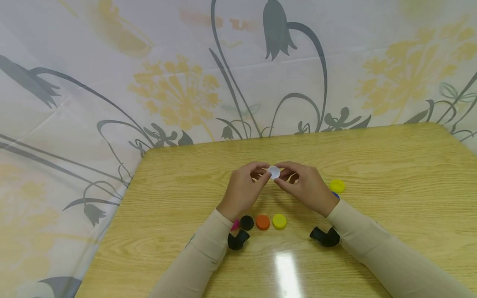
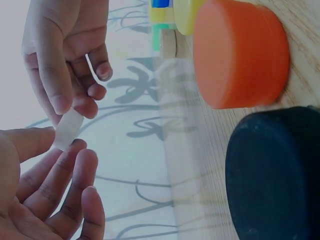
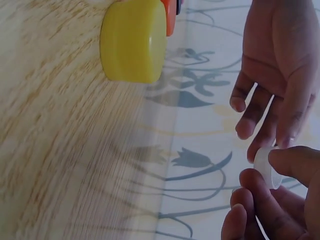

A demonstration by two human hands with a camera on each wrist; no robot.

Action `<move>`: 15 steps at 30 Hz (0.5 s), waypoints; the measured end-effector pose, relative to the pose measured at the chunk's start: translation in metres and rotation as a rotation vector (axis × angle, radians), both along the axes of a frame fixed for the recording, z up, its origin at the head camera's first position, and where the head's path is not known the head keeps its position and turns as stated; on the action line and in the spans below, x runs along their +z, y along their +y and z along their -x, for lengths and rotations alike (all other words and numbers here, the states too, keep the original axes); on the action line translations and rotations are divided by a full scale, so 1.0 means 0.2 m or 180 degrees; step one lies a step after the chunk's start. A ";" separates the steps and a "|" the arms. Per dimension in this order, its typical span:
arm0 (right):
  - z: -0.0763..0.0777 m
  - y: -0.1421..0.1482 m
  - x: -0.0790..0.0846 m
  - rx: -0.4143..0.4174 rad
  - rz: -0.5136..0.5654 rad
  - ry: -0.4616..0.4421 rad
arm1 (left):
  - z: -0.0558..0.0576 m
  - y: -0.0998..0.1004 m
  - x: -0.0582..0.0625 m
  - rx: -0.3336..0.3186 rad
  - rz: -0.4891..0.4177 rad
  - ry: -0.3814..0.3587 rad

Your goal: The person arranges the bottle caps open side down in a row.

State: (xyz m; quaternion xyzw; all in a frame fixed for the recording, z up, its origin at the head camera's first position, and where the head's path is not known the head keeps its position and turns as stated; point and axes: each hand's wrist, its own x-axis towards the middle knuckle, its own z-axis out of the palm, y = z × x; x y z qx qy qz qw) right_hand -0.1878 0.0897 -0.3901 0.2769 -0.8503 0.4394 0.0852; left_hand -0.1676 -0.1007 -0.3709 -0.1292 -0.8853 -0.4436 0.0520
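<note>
Above the middle of the table, my left hand (image 1: 244, 186) and right hand (image 1: 306, 188) pinch a small white bottle cap (image 1: 274, 172) between them, thumbs and fingertips on opposite edges. Its hollow side faces the head camera. In the left wrist view the white cap (image 2: 68, 129) appears edge-on, and in the right wrist view its rim (image 3: 268, 167) shows at the fingertips. A row of bottle caps lies below the hands: magenta (image 1: 234, 224), partly hidden by the left sleeve, black (image 1: 246, 222), orange (image 1: 262, 222) and yellow (image 1: 279, 221).
Past the right wrist lie another yellow cap (image 1: 337, 185) and a blue cap (image 1: 336, 194), partly covered by that wrist. The left wrist view also shows a green piece (image 2: 156, 37) and a beige piece (image 2: 168, 44). A flower-patterned cloth (image 1: 238, 74) hangs behind the wooden table (image 1: 391, 165).
</note>
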 end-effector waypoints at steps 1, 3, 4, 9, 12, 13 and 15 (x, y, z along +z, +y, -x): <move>0.00 0.00 0.00 -0.0007 0.0015 -0.0052 | 0.00 0.00 0.00 0.0009 0.0020 0.0037; 0.00 0.00 0.01 -0.0022 0.0035 -0.0169 | 0.00 0.00 0.00 0.0032 0.0061 0.0096; -0.01 0.00 0.01 -0.0030 0.0051 -0.0243 | 0.00 0.00 0.00 0.0039 0.0074 0.0110; -0.01 0.01 0.03 -0.0025 0.0192 -0.0714 | 0.00 0.00 0.00 0.0028 0.0092 0.0142; -0.01 0.02 0.04 0.0020 0.0301 -0.0931 | 0.00 0.00 0.01 -0.0008 0.0056 0.0146; -0.01 0.03 0.04 0.0029 0.0327 -0.0988 | 0.00 0.00 0.01 -0.0025 0.0043 0.0154; -0.01 0.03 0.05 0.0041 0.0364 -0.1052 | -0.01 0.00 0.01 -0.0056 0.0009 0.0151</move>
